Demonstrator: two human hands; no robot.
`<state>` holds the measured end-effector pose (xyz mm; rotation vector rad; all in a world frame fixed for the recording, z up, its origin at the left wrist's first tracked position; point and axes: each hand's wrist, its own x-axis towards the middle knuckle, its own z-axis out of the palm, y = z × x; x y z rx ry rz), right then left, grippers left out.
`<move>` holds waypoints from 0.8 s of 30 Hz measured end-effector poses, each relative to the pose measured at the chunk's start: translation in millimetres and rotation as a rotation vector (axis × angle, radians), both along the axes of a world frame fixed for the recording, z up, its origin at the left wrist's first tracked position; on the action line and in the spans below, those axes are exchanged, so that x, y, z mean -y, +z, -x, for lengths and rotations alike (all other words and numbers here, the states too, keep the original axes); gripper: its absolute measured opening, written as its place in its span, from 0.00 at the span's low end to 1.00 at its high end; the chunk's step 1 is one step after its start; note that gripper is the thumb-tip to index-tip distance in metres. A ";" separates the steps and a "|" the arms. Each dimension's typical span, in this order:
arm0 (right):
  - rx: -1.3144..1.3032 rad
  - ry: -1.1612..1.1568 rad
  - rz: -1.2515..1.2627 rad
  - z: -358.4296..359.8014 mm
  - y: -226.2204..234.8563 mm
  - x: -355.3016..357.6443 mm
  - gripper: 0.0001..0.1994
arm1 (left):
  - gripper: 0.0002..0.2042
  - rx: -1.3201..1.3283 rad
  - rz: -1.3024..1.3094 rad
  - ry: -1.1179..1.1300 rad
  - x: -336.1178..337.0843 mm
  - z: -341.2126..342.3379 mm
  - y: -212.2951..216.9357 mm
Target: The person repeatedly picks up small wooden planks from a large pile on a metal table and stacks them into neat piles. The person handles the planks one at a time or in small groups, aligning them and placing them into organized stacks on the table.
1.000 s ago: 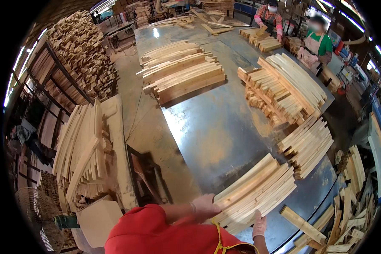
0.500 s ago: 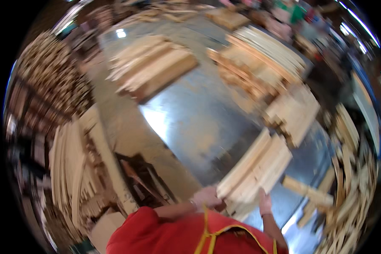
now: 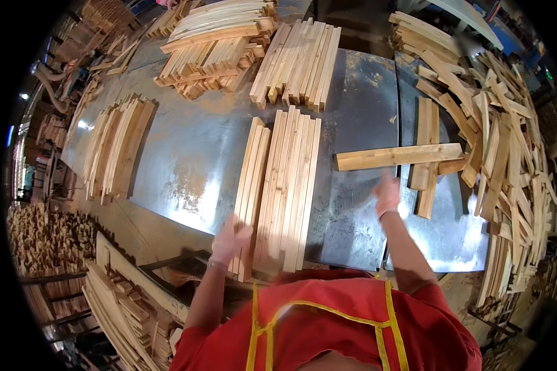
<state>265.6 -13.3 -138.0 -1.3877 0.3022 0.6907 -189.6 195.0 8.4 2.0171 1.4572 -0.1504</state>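
A row of narrow wooden strips (image 3: 289,185) lies lengthwise in front of me on the metal table, with a smaller group of strips (image 3: 252,179) along its left side. My left hand (image 3: 231,240), in what looks like a thin pale glove, is at the near left end of that smaller group, fingers apart; whether it touches the wood I cannot tell. My right hand (image 3: 387,196) hovers above the table, just below a single board (image 3: 399,156) lying crosswise. Motion smears its fingers. That board's right part rests over upright-lying short boards (image 3: 424,136).
Another row of strips (image 3: 297,62) lies beyond, beside a layered stack (image 3: 220,52). More strips (image 3: 120,148) lie at the table's left. A tangled heap of offcuts (image 3: 507,148) borders the right side. Wood piles (image 3: 49,241) stand at lower left. A seam (image 3: 397,93) crosses the metal tabletop (image 3: 359,216).
My view has swung rightward. Both hands were at the near strips' two sides; now the right hand is away from them, to the right, and the left remains near their left edge.
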 end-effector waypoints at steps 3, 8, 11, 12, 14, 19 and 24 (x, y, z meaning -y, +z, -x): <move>-0.206 -0.365 -0.143 -62.0 40.7 -25.8 0.32 | 0.36 0.174 0.086 0.157 -36.6 -49.7 -15.2; -0.043 -0.272 -0.043 -61.0 50.3 -34.6 0.26 | 0.32 0.079 -0.002 0.278 -27.7 -103.9 -36.1; 0.272 0.140 -0.073 -7.2 34.3 -10.4 0.26 | 0.34 0.265 0.157 0.309 -18.1 -92.6 -18.3; 0.352 0.268 -0.043 19.5 33.3 -6.7 0.19 | 0.36 0.224 0.145 0.299 -25.6 -93.9 -23.6; 0.388 0.601 0.289 71.2 25.8 -15.3 0.18 | 0.40 0.140 0.124 0.261 -46.7 -100.7 -38.9; 0.472 1.151 0.541 169.9 106.6 -69.4 0.53 | 0.37 0.350 0.127 0.370 -45.9 -111.6 -49.6; 0.404 1.138 0.579 219.8 115.3 -42.8 0.56 | 0.31 0.380 0.183 0.282 -29.9 -72.9 -54.8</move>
